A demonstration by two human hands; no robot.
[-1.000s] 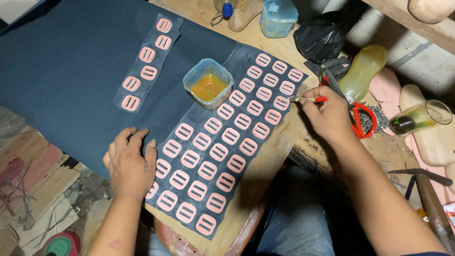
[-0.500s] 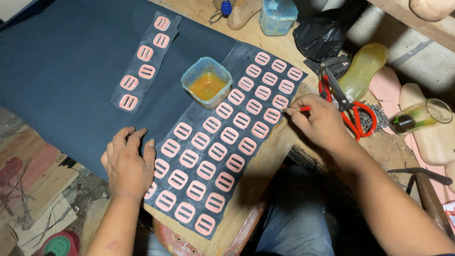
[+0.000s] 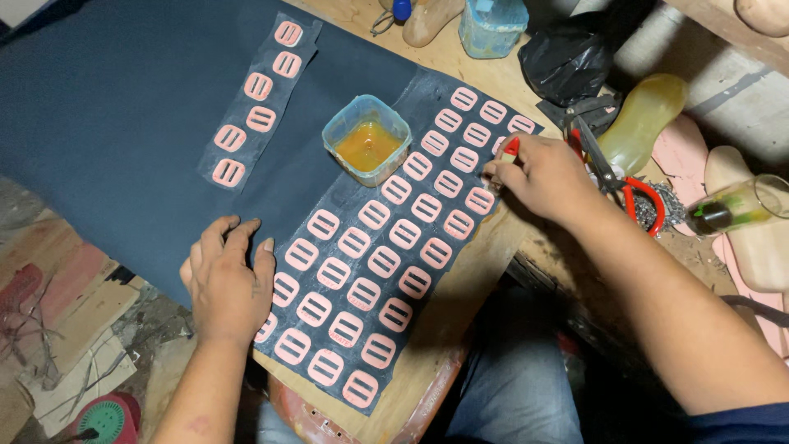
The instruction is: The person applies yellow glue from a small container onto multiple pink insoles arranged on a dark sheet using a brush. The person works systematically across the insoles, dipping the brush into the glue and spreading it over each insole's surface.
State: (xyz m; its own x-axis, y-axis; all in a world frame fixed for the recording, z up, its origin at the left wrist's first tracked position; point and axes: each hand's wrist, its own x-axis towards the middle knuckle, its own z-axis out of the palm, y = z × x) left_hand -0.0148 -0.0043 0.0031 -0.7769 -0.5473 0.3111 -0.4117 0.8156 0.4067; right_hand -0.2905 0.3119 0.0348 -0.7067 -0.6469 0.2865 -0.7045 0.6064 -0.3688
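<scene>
A dark blue strip [image 3: 427, 284] covered with several pink slotted buckle shapes [image 3: 405, 233] lies on a wooden board. My left hand [image 3: 228, 279] rests flat on the strip's near left edge, fingers spread. My right hand [image 3: 538, 174] pinches a small red-handled tool [image 3: 510, 148] over the strip's far right edge, its tip down among the pink pieces. A small plastic tub of amber liquid [image 3: 366, 140] stands on the dark material beside the strip.
A narrower strip [image 3: 259, 103] with several pink pieces lies on a large dark blue sheet [image 3: 107, 107]. Red-handled scissors [image 3: 625, 185], a yellowish bottle [image 3: 641, 119], a black bag [image 3: 567, 62] and a glass jar [image 3: 735, 205] crowd the right side.
My right hand has moved from beside the scissors leftwards onto the strip's far right edge, still holding the red-handled tool. My left hand has stayed put.
</scene>
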